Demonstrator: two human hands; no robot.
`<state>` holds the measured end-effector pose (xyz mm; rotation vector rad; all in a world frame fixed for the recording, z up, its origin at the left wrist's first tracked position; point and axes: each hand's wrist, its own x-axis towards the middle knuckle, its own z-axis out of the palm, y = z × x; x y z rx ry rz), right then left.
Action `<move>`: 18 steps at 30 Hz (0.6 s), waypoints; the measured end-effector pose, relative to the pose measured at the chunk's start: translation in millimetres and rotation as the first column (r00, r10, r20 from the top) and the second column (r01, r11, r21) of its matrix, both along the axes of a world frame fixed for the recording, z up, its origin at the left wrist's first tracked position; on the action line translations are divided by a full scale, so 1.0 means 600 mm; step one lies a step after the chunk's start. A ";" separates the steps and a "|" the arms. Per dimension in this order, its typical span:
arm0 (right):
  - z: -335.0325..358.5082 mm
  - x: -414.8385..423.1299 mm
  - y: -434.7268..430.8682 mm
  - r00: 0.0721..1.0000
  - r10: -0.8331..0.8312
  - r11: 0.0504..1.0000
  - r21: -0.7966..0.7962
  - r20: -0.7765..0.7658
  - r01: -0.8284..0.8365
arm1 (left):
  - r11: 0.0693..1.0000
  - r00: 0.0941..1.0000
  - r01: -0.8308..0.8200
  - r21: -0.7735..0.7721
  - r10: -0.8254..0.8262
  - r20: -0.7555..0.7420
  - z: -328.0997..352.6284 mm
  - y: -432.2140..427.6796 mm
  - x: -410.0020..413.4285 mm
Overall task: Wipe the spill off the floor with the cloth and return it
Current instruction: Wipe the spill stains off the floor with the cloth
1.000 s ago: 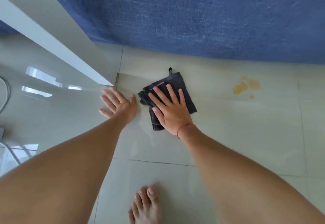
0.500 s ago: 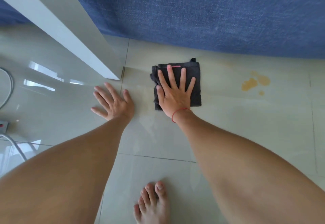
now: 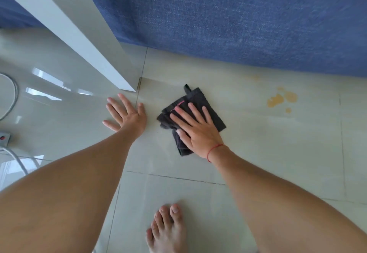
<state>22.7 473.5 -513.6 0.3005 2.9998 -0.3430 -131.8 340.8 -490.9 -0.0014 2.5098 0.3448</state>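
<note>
A dark grey folded cloth [image 3: 213, 107] with a small loop and a pink stripe lies on the pale tiled floor. My right hand [image 3: 195, 129] presses flat on it, fingers spread, covering its lower middle. My left hand [image 3: 127, 115] rests flat on the bare floor just left of the cloth, fingers apart, holding nothing. A yellowish spill [image 3: 281, 100] of a few blotches sits on the tile to the right of the cloth, apart from it. A faint wet smear shows below the spill.
A blue fabric-covered surface [image 3: 238, 18] runs along the back. A white panel edge [image 3: 83, 40] slants down to the floor left of the cloth. A cable [image 3: 14, 97] and power strip [image 3: 4, 138] lie at far left. My bare foot [image 3: 168, 231] stands below.
My right hand slid the cloth up toward the blue fabric, then back down and turned it diagonal. My left hand stayed planted on the floor.
</note>
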 end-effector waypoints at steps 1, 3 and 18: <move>0.000 0.005 0.021 0.999 -0.054 0.998 0.022 0.009 0.054 | 1.000 1.000 -0.004 0.006 0.004 0.001 0.000 0.000 0.000; 0.001 0.002 0.045 0.980 -0.196 0.980 0.046 0.043 0.194 | 1.000 1.000 -0.011 0.012 0.011 0.000 -0.003 -0.001 -0.001; 0.000 -0.082 -0.110 0.960 -0.281 0.959 -0.024 0.012 0.281 | 1.000 1.000 -0.003 0.024 0.002 0.006 -0.003 0.002 -0.001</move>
